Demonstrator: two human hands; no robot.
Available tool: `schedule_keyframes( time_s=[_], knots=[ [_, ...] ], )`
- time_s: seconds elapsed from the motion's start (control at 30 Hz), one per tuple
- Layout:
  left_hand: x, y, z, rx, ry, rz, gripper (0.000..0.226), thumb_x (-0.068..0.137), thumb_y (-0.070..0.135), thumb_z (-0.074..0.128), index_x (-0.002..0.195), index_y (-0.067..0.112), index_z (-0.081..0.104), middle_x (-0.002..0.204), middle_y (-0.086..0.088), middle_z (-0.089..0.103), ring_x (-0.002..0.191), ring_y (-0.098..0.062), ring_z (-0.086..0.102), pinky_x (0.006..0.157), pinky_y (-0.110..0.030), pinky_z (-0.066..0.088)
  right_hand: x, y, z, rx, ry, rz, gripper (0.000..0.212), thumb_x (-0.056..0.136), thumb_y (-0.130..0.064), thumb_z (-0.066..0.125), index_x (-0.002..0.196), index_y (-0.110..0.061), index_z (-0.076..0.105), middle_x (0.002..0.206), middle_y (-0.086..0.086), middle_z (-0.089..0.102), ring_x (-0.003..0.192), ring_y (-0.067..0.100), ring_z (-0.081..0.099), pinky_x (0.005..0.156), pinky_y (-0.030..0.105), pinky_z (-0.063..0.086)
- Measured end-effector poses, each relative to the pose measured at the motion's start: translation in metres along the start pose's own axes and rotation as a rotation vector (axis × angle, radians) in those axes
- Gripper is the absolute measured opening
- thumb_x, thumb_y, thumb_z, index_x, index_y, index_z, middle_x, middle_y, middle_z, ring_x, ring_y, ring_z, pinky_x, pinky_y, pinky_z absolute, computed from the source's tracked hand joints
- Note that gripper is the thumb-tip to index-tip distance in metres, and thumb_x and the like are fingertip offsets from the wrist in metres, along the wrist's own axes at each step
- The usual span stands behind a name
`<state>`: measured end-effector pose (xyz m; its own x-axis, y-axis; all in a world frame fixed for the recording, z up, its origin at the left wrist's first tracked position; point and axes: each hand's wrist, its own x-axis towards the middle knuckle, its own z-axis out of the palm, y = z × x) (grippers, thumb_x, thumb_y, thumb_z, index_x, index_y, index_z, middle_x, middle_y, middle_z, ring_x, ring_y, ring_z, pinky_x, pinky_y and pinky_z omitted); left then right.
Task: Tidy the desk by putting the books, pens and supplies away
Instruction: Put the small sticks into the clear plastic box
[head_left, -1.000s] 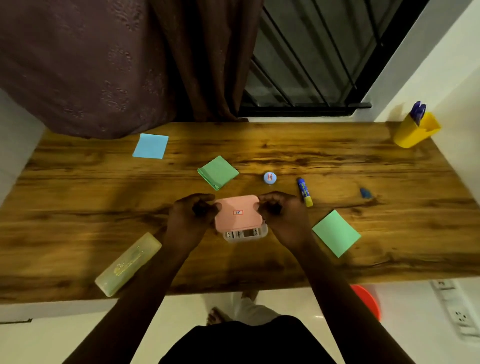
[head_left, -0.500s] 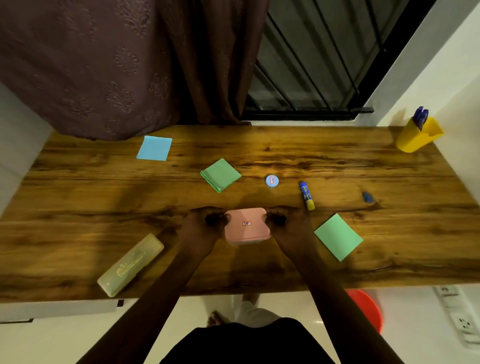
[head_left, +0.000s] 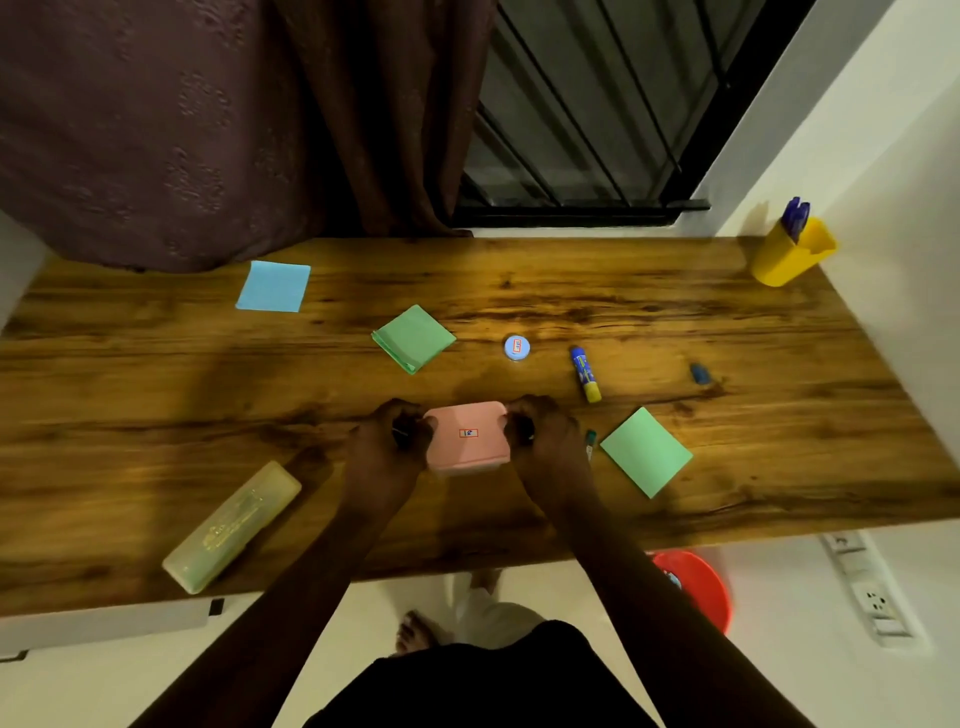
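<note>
In the head view both hands meet at the middle of the wooden desk (head_left: 156, 395), one at each short end of a pink box (head_left: 466, 437) with a small red-edged label on its lid. The left hand (head_left: 387, 447) has its fingers curled round the box's left end and the right hand (head_left: 545, 441) grips the right end the same way, so the box sits directly between them and touches both; its lid looks closed. Just outside the right hand lies a small pen-like thing (head_left: 590, 442), too dim to name, and beyond that a green note pad (head_left: 645, 451). Farther from the person than the right hand are a blue and yellow glue stick (head_left: 585, 373) and a round blue tin (head_left: 517, 347), with a small blue object (head_left: 700, 373) well off to that hand's outer side. Beyond the left hand lies a folded green paper stack (head_left: 413, 338), and farther out a blue note pad (head_left: 274, 287). Nearer the person than the left hand, out to its side by the desk's near edge, lies a translucent yellow-green pencil case (head_left: 232, 526). Far beyond the right hand, at the desk's far corner, a yellow cup (head_left: 789, 254) holds blue pens (head_left: 795, 215)
</note>
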<state>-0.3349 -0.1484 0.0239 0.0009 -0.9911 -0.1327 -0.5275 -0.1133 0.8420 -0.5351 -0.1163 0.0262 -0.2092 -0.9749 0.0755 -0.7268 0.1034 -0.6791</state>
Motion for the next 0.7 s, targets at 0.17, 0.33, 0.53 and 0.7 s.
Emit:
schedule_keyframes(
  time_s=[0.17,0.33,0.53,0.7],
  knots=[
    [-0.005,0.000,0.004,0.111,0.015,0.125,0.024,0.102,0.035,0.056,0.116,0.016,0.059,0.108,0.000,0.068,0.089,-0.014,0.065,0.068,-0.017,0.050,-0.009,-0.002,0.008,0.024,0.006,0.026,0.024,0.105,-0.025,0.051,0.126,-0.016,0.061,0.135,0.008,0.062,0.121,0.027,0.060,0.097,0.037,0.052],
    [-0.008,0.001,0.006,0.083,0.038,0.141,0.021,0.103,0.033,0.055,0.114,0.015,0.058,0.111,-0.004,0.070,0.096,-0.020,0.067,0.076,-0.031,0.057,-0.008,-0.003,0.004,0.051,0.000,0.027,0.023,0.104,-0.026,0.055,0.123,-0.015,0.062,0.125,0.009,0.067,0.113,0.027,0.065,0.091,0.042,0.058],
    [-0.012,0.004,0.006,0.004,0.044,0.093,0.019,0.101,0.027,0.058,0.116,0.016,0.059,0.114,-0.006,0.069,0.100,-0.024,0.069,0.079,-0.045,0.063,-0.006,-0.004,0.000,-0.004,-0.007,0.021,0.023,0.103,-0.024,0.055,0.122,-0.015,0.065,0.119,0.008,0.072,0.106,0.026,0.069,0.088,0.035,0.058],
    [-0.022,0.011,-0.001,-0.082,0.178,0.017,0.031,0.099,0.023,0.063,0.128,0.012,0.058,0.107,-0.004,0.067,0.094,-0.021,0.066,0.076,-0.017,0.050,-0.015,0.000,-0.005,-0.001,0.062,0.032,0.040,0.103,-0.042,0.051,0.139,-0.024,0.054,0.133,0.004,0.061,0.115,0.024,0.063,0.092,0.043,0.057]
  ],
)
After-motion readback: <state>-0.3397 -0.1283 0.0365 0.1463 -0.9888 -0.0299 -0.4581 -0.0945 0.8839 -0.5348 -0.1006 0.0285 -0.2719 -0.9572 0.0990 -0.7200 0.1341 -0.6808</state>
